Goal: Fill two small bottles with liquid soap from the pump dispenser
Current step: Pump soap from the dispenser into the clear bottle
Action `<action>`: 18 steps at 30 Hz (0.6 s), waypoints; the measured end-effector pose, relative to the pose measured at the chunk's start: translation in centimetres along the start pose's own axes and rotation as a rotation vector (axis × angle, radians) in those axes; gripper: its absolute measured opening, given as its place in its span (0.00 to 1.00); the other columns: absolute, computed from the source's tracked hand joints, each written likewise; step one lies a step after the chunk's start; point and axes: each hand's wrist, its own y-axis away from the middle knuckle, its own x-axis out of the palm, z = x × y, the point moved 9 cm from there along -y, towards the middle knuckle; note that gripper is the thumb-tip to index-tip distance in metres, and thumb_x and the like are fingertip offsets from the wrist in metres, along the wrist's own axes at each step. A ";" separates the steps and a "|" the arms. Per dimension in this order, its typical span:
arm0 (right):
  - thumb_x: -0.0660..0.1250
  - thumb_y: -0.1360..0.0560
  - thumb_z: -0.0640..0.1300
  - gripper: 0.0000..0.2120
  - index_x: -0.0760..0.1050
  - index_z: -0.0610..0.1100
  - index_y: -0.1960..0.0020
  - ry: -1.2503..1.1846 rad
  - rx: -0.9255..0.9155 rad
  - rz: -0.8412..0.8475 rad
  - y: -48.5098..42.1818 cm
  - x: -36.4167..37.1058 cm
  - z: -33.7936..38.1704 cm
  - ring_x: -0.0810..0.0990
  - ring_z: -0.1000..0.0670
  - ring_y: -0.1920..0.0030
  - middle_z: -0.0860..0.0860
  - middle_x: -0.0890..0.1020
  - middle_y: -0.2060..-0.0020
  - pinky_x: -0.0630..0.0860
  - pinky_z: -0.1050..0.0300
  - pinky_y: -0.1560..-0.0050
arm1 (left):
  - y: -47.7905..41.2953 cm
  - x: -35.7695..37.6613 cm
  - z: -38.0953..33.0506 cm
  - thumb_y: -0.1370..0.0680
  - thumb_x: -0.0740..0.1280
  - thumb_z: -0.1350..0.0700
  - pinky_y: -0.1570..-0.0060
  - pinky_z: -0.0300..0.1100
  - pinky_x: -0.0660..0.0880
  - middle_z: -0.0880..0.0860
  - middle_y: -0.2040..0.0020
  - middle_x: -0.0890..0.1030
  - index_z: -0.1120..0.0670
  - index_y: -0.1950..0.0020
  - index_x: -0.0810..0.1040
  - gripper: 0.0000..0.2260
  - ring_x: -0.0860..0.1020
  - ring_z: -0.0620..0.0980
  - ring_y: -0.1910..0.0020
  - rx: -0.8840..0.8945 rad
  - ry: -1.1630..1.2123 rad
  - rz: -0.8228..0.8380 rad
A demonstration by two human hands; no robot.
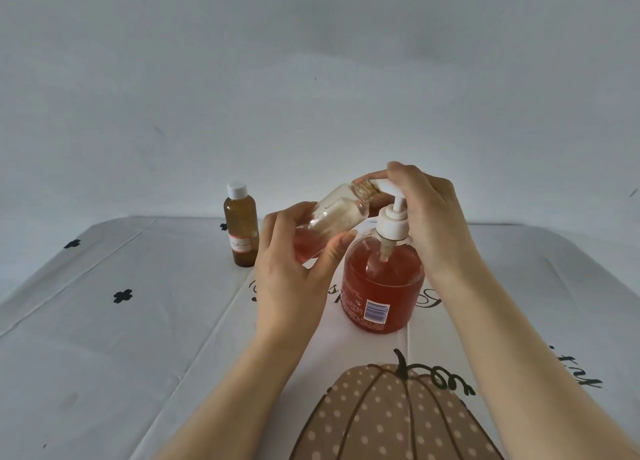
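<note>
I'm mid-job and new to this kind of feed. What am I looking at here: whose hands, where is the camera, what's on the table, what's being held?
There is no machine here: these are a person's two bare hands, filmed by one wide-angle camera worn on the person's head, looking forward and down.

The left hand holds a small clear bottle, uncapped and tilted, its mouth up against the nozzle of the pump dispenser. A little reddish soap sits in its lower end. The right hand rests on the pump head.

The dispenser stands on a white tablecloth printed with a pumpkin, and is well filled with reddish soap. To the left, further back, stands a second small bottle, upright, white cap on, with brownish contents.
</note>
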 end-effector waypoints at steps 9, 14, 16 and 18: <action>0.59 0.19 0.46 0.19 0.81 0.41 0.61 0.076 0.022 0.084 0.1 0.2 -0.5 0.76 0.45 0.70 0.49 0.81 0.73 0.74 0.59 0.69 | 0.3 -0.3 0.6 0.32 0.72 0.42 0.57 0.25 0.72 0.40 0.50 0.74 0.48 0.44 0.74 0.21 0.77 0.36 0.55 -0.033 0.016 -0.003; 0.58 0.19 0.45 0.19 0.78 0.42 0.65 0.096 0.027 0.075 0.1 0.2 -0.7 0.75 0.51 0.77 0.51 0.79 0.79 0.73 0.64 0.70 | 0.4 -0.7 0.4 0.33 0.72 0.42 0.57 0.26 0.72 0.40 0.51 0.74 0.46 0.44 0.74 0.20 0.77 0.36 0.56 -0.022 0.020 -0.025; 0.59 0.19 0.46 0.18 0.80 0.43 0.63 0.060 0.014 0.068 0.0 0.2 -0.5 0.77 0.53 0.74 0.51 0.80 0.76 0.74 0.63 0.70 | 0.3 -0.7 0.2 0.33 0.72 0.41 0.57 0.25 0.72 0.40 0.51 0.74 0.47 0.44 0.75 0.21 0.77 0.35 0.56 -0.019 0.016 -0.028; 0.59 0.18 0.47 0.18 0.82 0.45 0.61 0.028 -0.020 0.024 -0.1 -0.1 -0.2 0.79 0.54 0.70 0.53 0.82 0.73 0.74 0.65 0.70 | 0.2 -0.6 0.1 0.32 0.71 0.40 0.56 0.25 0.72 0.39 0.50 0.73 0.49 0.42 0.76 0.23 0.76 0.34 0.55 -0.010 0.005 -0.032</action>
